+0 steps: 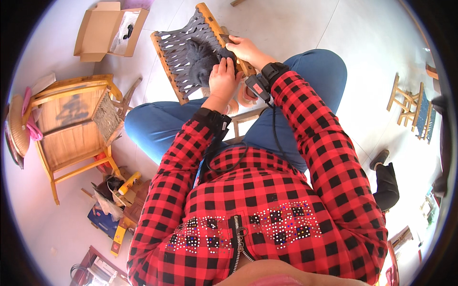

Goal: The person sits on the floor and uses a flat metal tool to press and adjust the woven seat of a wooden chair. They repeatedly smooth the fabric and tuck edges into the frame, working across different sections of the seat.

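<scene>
The person sits with a small wooden stool frame (193,52) on the knees, its seat woven from grey straps. The left hand (223,78) presses closed on a bundle of grey strap (202,62). The right hand (244,49) grips the frame's wooden rail (217,28). A wooden chair (71,124) stands at the left.

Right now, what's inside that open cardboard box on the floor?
The cardboard box holds pale wrapping or a bag with a small dark object on it. What that object is, and anything beneath the wrapping, stays hidden.
</scene>
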Available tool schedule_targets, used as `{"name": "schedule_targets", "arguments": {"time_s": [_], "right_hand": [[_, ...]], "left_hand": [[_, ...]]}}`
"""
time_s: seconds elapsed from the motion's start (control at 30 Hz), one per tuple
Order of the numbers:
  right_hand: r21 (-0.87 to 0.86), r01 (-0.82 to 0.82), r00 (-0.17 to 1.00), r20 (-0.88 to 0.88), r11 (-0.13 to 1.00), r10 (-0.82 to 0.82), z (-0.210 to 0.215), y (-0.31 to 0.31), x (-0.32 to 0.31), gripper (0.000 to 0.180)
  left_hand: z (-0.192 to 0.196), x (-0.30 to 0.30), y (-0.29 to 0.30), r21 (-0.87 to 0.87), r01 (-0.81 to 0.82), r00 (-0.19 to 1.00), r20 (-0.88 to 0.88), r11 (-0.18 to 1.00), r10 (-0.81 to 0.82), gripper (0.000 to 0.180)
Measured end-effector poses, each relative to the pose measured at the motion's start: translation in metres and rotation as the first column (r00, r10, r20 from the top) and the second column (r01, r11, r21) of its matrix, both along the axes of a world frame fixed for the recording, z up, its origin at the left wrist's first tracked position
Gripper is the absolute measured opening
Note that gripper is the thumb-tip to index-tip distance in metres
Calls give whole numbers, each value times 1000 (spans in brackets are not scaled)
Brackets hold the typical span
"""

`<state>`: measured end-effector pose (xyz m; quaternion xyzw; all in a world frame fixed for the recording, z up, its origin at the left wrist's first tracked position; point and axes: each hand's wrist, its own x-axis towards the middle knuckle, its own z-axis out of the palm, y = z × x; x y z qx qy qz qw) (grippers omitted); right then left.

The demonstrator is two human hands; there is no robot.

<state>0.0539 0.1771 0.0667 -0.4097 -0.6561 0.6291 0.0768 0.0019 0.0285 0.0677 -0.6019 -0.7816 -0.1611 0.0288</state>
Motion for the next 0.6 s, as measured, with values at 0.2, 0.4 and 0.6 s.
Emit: {"name": "schedule_targets", "arguments": {"time_s": [0.2,0.4,0.6], "right_hand": [[27,-73,997,38,997,72,1,-24,23,59],[-35,114,993,-38,993,-115,-7,-6,-11,60],[-199,146,988,-24,969,-153,-15,-7,2,60]], "left_hand": [[-3,-1,-2,5,0,999,32,1000,-1,56],[2,0,0,-20,-6,1000,25,1000,7,55],[-1,-4,-1,14,5,997,72,1000,-6,51]]}}
